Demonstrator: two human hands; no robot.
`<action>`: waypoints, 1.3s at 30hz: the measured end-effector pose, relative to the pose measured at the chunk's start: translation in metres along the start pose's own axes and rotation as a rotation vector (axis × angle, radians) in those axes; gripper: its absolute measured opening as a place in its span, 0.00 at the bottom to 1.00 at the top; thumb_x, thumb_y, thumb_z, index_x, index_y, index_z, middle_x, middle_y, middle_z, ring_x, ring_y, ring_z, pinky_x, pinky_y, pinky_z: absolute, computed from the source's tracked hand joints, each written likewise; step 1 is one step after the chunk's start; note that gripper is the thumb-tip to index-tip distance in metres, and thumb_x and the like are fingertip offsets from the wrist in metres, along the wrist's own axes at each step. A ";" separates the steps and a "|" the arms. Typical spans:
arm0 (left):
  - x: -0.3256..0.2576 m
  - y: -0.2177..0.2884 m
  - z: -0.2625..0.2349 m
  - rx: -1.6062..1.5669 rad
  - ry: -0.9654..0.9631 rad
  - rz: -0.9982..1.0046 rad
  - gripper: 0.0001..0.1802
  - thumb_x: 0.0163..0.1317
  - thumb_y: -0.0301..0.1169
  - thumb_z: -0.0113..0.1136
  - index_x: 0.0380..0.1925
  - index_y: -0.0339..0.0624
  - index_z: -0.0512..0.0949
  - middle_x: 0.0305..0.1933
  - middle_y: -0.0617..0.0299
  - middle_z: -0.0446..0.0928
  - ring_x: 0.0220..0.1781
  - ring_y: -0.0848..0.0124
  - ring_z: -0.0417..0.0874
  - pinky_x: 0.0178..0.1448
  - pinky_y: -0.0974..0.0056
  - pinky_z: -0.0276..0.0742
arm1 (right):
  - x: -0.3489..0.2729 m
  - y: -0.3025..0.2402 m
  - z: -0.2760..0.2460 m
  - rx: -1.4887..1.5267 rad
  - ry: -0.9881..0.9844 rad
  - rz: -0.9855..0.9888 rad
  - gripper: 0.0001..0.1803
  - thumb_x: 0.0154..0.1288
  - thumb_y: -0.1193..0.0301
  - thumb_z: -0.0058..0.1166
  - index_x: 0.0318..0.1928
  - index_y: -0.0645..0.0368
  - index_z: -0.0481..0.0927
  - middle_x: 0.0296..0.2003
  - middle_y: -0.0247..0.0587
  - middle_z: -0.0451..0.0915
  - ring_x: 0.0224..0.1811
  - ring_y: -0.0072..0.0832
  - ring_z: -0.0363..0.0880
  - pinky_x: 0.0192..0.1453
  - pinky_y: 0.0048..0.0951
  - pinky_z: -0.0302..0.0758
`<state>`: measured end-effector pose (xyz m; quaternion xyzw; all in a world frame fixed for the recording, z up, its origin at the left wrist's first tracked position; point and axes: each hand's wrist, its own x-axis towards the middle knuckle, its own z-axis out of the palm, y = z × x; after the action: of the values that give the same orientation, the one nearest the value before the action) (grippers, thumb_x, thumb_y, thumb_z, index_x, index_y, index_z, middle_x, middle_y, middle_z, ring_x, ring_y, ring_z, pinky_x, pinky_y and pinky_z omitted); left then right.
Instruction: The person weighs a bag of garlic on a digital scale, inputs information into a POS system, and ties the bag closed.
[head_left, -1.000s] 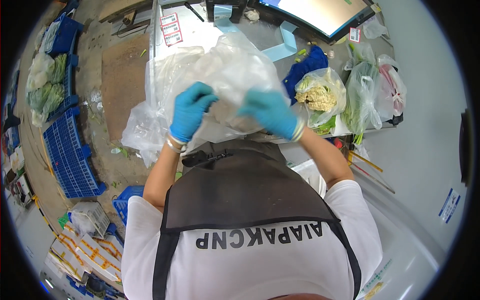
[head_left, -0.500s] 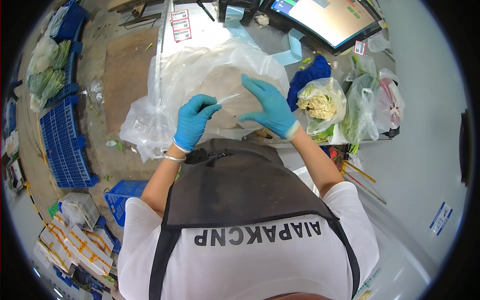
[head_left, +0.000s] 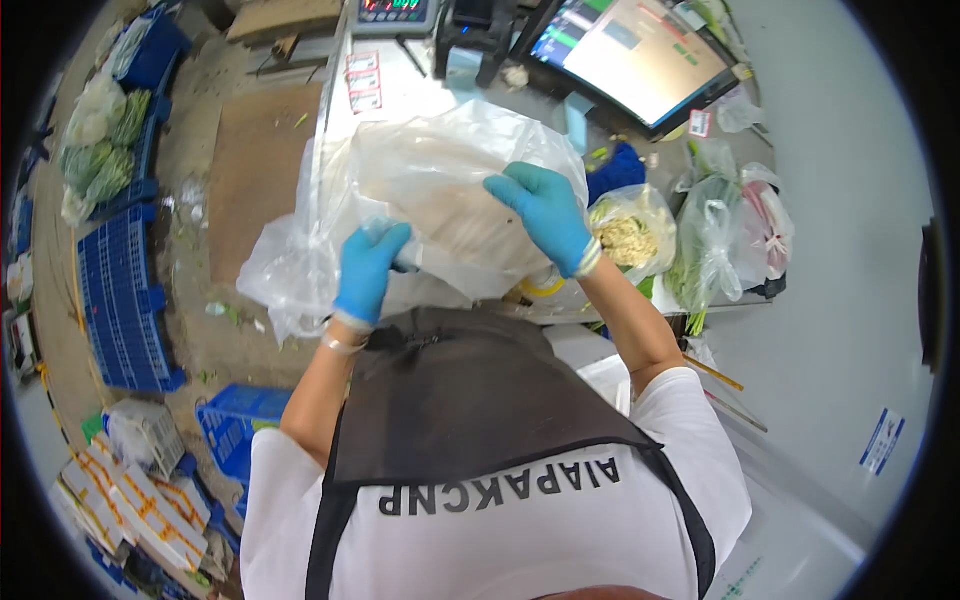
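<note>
My left grip (head_left: 368, 270), partly covered by film, is pinching the near side of the clear plastic bag (head_left: 460, 205); my right grip (head_left: 545, 218) is clasping it farther over. The bag is lying spread across the surface (head_left: 400, 95) in front of me. Crumpled plastic (head_left: 285, 275) is hanging past the left edge; I'm not managing to tell whether it belongs to this bag, but its drag could be pulling everything sideways. Thin, slick film could be sliding from either grip, or tearing if I'm tugging unevenly. The bagged cauliflower (head_left: 630, 242) is sitting nearby, so a wide right sweep could be knocking it.
</note>
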<state>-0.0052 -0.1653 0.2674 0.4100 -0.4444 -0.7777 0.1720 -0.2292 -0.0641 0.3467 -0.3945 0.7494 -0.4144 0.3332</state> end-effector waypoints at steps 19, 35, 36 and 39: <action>0.011 0.040 -0.008 -0.180 -0.071 0.141 0.08 0.64 0.27 0.46 0.37 0.37 0.74 0.28 0.60 0.74 0.28 0.68 0.78 0.36 0.64 0.77 | -0.018 -0.089 -0.049 0.425 0.149 0.014 0.12 0.66 0.65 0.60 0.33 0.62 0.82 0.28 0.26 0.77 0.32 0.15 0.70 0.39 0.21 0.69; 0.039 0.028 -0.013 -0.083 0.125 0.145 0.10 0.70 0.34 0.53 0.45 0.42 0.77 0.26 0.71 0.70 0.24 0.81 0.71 0.27 0.72 0.71 | -0.001 -0.108 -0.029 0.356 0.028 -0.179 0.09 0.66 0.67 0.62 0.35 0.61 0.82 0.29 0.26 0.76 0.34 0.13 0.70 0.39 0.19 0.70; 0.041 0.028 -0.013 -0.084 0.124 0.151 0.10 0.70 0.34 0.53 0.45 0.42 0.77 0.26 0.71 0.70 0.24 0.81 0.71 0.27 0.72 0.71 | -0.005 -0.109 -0.030 0.354 0.028 -0.185 0.09 0.66 0.67 0.62 0.35 0.61 0.82 0.29 0.26 0.76 0.34 0.13 0.70 0.39 0.19 0.70; 0.035 0.021 -0.020 -0.036 0.189 0.198 0.09 0.70 0.34 0.53 0.44 0.43 0.78 0.24 0.72 0.69 0.22 0.81 0.68 0.24 0.72 0.68 | -0.018 -0.117 -0.034 0.554 0.176 -0.391 0.11 0.68 0.64 0.59 0.35 0.60 0.81 0.26 0.25 0.75 0.33 0.13 0.70 0.38 0.17 0.69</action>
<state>-0.0127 -0.2102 0.2627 0.4324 -0.4505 -0.7226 0.2965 -0.2121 -0.0771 0.4680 -0.3881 0.5445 -0.6904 0.2761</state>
